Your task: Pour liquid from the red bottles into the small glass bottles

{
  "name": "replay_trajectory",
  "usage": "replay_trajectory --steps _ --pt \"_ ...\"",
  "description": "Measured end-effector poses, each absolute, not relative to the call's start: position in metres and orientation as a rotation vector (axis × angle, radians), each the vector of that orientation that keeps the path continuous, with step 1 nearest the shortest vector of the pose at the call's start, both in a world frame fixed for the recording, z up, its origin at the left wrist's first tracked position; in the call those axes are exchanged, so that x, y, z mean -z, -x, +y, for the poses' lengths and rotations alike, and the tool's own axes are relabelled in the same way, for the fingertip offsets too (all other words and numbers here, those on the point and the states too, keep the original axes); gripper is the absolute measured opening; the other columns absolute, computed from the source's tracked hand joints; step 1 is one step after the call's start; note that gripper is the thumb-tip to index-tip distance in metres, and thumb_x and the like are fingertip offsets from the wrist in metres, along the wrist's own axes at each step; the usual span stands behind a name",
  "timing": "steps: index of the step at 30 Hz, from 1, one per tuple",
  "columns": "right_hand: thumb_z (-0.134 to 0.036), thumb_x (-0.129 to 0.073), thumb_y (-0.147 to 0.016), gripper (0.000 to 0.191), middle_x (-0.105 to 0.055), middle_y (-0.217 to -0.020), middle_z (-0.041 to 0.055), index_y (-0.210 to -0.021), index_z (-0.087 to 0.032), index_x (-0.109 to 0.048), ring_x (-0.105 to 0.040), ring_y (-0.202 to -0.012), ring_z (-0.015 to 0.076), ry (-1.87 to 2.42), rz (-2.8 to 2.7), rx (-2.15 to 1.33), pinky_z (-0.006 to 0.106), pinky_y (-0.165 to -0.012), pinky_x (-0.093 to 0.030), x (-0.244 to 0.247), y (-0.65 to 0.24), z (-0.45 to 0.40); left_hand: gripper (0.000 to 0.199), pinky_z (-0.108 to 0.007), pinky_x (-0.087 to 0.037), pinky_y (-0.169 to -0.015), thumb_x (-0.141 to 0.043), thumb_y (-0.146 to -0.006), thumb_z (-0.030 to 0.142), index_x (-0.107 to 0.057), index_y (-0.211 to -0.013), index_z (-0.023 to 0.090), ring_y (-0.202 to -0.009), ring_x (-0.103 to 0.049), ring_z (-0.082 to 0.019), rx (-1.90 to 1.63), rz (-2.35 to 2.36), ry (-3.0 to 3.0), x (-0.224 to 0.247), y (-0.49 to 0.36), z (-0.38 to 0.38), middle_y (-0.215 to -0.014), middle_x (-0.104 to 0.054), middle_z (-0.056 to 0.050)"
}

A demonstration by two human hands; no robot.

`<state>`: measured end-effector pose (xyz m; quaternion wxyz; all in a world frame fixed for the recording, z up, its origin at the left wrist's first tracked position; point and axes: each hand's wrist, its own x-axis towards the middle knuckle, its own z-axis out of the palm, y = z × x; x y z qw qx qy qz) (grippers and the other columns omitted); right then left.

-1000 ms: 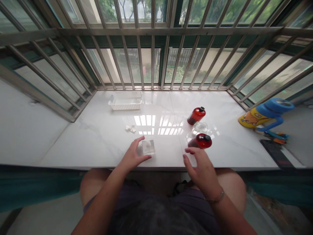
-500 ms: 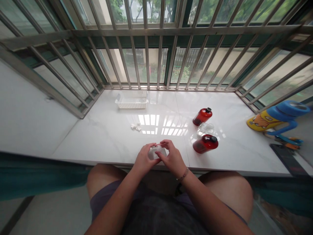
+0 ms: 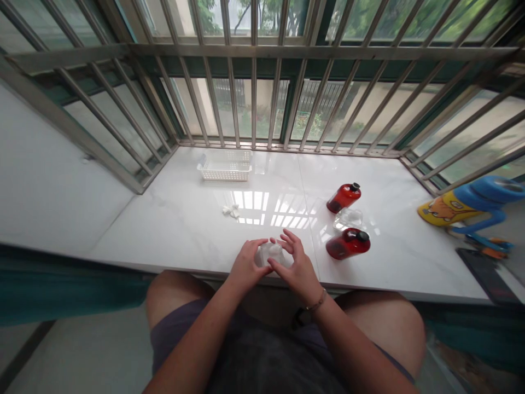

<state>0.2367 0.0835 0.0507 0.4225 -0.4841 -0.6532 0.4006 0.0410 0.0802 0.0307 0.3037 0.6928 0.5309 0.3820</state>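
Note:
Near the front edge of the white counter, a small clear plastic box (image 3: 270, 253) with something whitish in it sits between my hands. My left hand (image 3: 248, 264) grips its left side, thumb in front and fingers behind. On the other side is my right hand (image 3: 300, 268), its fingers raised and spread apart. The right thumb lies at the box's front; whether it touches is hard to tell. Beyond the box, a few small white pieces (image 3: 231, 210) lie on the marbled counter (image 3: 188, 224).
A white perforated basket (image 3: 225, 174) stands near the window bars. To the right are two red bottles with dark caps (image 3: 343, 198) (image 3: 348, 244), with crumpled clear plastic (image 3: 348, 219) between them. Farther right are a yellow-and-blue flask (image 3: 455, 202) and a dark phone (image 3: 478, 273).
My right-hand fingers have lifted and spread away from the box, where they were bent in over it. The left hand keeps its grip. The whole view has shifted slightly.

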Motion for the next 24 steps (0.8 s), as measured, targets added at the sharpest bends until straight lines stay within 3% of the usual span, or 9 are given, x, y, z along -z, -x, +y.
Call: replay_trajectory --steps 6,11,13,17,21,22,24 --pt "-0.038 -0.085 -0.087 0.082 -0.067 -0.121 0.0096 -0.152 -0.026 -0.036 -0.067 -0.121 0.0306 1.271 -1.611 -0.852 0.062 -0.121 -0.046 -0.042 -0.246 0.075 0.07 -0.055 -0.049 -0.12 -0.093 -0.077 0.018 -0.062 -0.139 0.026 -0.13 -0.064 -0.033 -0.991 1.435 -1.832 -0.029 -0.041 0.08 -0.137 -0.07 -0.008" --pt "-0.03 -0.078 -0.092 0.087 -0.062 -0.148 0.0158 -0.16 -0.028 -0.023 -0.049 -0.152 0.0322 1.155 -1.693 -0.988 0.063 -0.129 -0.036 -0.043 -0.247 0.072 0.071 -0.057 -0.048 -0.12 -0.095 -0.076 0.02 -0.062 -0.138 0.026 -0.129 -0.065 -0.032 -0.991 1.431 -1.869 -0.028 -0.041 0.08 -0.135 -0.071 -0.008" --pt "-0.028 -0.074 -0.094 0.081 -0.064 -0.143 0.0157 -0.159 -0.027 -0.025 -0.053 -0.148 0.0319 1.146 -1.704 -0.973 0.062 -0.127 -0.039 -0.043 -0.248 0.072 0.069 -0.056 -0.049 -0.12 -0.095 -0.078 0.023 -0.062 -0.138 0.026 -0.128 -0.066 -0.032 -0.992 1.433 -1.875 -0.029 -0.041 0.08 -0.134 -0.071 -0.008" --pt "-0.029 -0.069 -0.097 0.062 -0.066 -0.122 0.0115 -0.148 -0.025 -0.035 -0.066 -0.124 0.0289 1.175 -1.642 -0.869 0.06 -0.122 -0.045 -0.044 -0.25 0.074 0.069 -0.056 -0.052 -0.117 -0.097 -0.078 0.031 -0.062 -0.137 0.026 -0.129 -0.067 -0.033 -0.984 1.462 -1.878 -0.031 -0.041 0.08 -0.134 -0.072 -0.009" --pt "-0.025 -0.063 -0.099 0.067 -0.06 -0.148 0.0163 -0.155 -0.027 -0.026 -0.049 -0.151 0.0299 1.112 -1.725 -0.916 0.061 -0.129 -0.035 -0.047 -0.25 0.075 0.067 -0.056 -0.053 -0.116 -0.096 -0.08 0.032 -0.062 -0.138 0.027 -0.13 -0.066 -0.033 -0.988 1.462 -1.888 -0.032 -0.042 0.079 -0.135 -0.071 -0.009" --pt "-0.023 -0.061 -0.1 0.068 -0.06 -0.15 0.0162 -0.157 -0.027 -0.024 -0.046 -0.154 0.0299 1.103 -1.749 -0.927 0.061 -0.13 -0.035 -0.047 -0.25 0.075 0.067 -0.056 -0.052 -0.116 -0.095 -0.08 0.032 -0.062 -0.138 0.027 -0.13 -0.066 -0.033 -0.987 1.461 -1.888 -0.033 -0.042 0.08 -0.135 -0.071 -0.009" --pt "-0.022 -0.06 -0.098 0.065 -0.064 -0.141 0.0155 -0.154 -0.027 -0.027 -0.053 -0.147 0.0306 1.124 -1.747 -0.915 0.061 -0.125 -0.041 -0.046 -0.249 0.074 0.067 -0.057 -0.052 -0.117 -0.096 -0.08 0.031 -0.062 -0.137 0.027 -0.13 -0.067 -0.033 -0.986 1.464 -1.886 -0.032 -0.042 0.08 -0.134 -0.072 -0.009"
